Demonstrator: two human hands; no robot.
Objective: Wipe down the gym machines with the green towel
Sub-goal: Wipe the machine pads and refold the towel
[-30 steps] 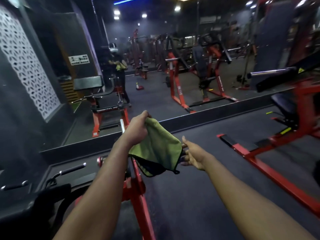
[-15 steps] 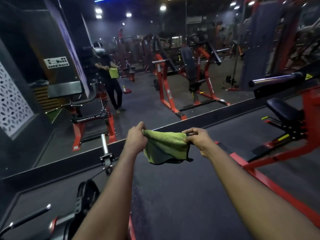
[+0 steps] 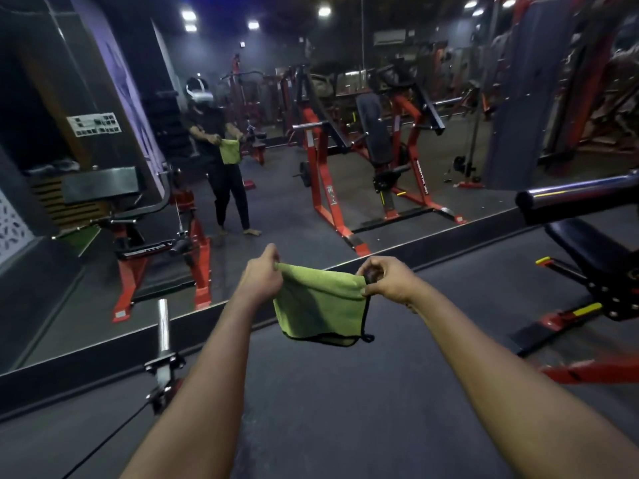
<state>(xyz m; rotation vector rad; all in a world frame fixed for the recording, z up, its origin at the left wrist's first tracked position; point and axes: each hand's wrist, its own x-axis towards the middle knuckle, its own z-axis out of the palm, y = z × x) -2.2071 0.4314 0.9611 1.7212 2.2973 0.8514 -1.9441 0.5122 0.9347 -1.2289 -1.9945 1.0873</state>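
The green towel (image 3: pixel 320 305) with a dark hem hangs folded between my two hands, out in front of me above the dark floor. My left hand (image 3: pixel 264 276) pinches its top left corner. My right hand (image 3: pixel 389 280) pinches the top right corner. A red and black gym machine (image 3: pixel 598 271) with a black seat and a chrome bar stands to my right. Another machine's chrome bar (image 3: pixel 162 326) pokes up at lower left. Neither hand touches a machine.
A large wall mirror (image 3: pixel 311 150) straight ahead reflects me holding the towel, plus several red machines. Its black base ledge (image 3: pixel 103 357) runs across the floor. Dark rubber flooring (image 3: pixel 328 409) lies under my arms. A dark wall panel stands at the far left.
My right hand came up and took hold of the towel's right corner. Both hands then drew apart, spreading the towel wider. The view has shifted right, away from the machine at lower left.
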